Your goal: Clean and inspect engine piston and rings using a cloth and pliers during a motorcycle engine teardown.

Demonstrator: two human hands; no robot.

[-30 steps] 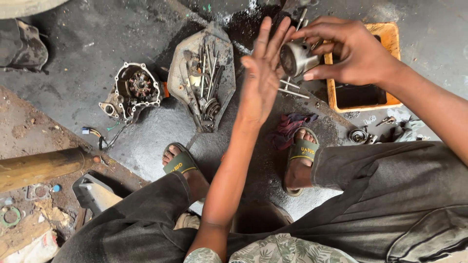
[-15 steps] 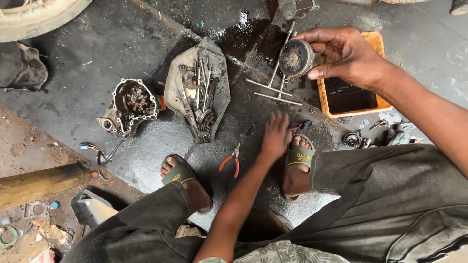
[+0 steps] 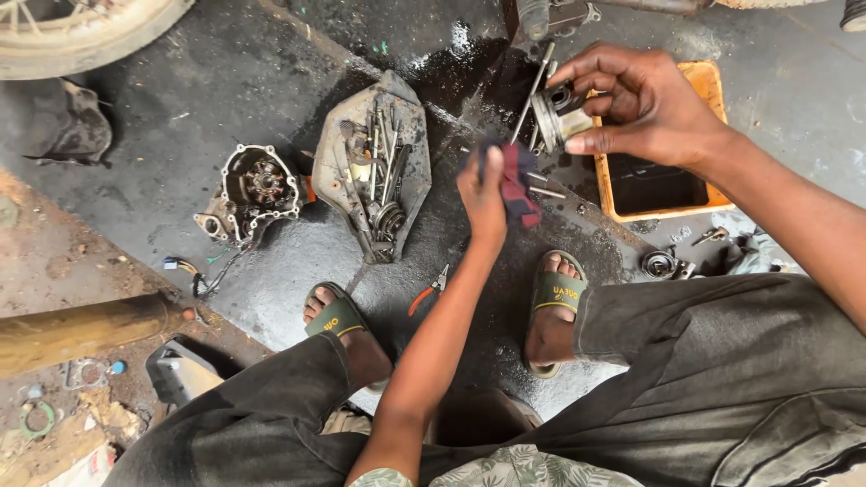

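My right hand (image 3: 645, 104) grips a round grey metal engine part (image 3: 561, 115), a piston-like cylinder, held up above the oily floor. My left hand (image 3: 483, 194) holds a dark red and blue rag (image 3: 520, 183) raised just left of and below that part. Rag and part are close but apart. Several thin metal rods (image 3: 532, 90) lie on the floor behind the two hands. My feet in green sandals (image 3: 336, 317) rest on the wet concrete.
An engine cover (image 3: 374, 171) full of bolts and tools lies to the left, with a second engine casing (image 3: 253, 191) further left. An orange tray (image 3: 654, 185) of dark oil sits right. Red-handled pliers (image 3: 426, 293) lie between my feet. A wheel (image 3: 81, 36) is top left.
My left hand dropped to the floor beside my right foot, took up the rag, and has now lifted it toward the metal part. My right hand kept holding the part.
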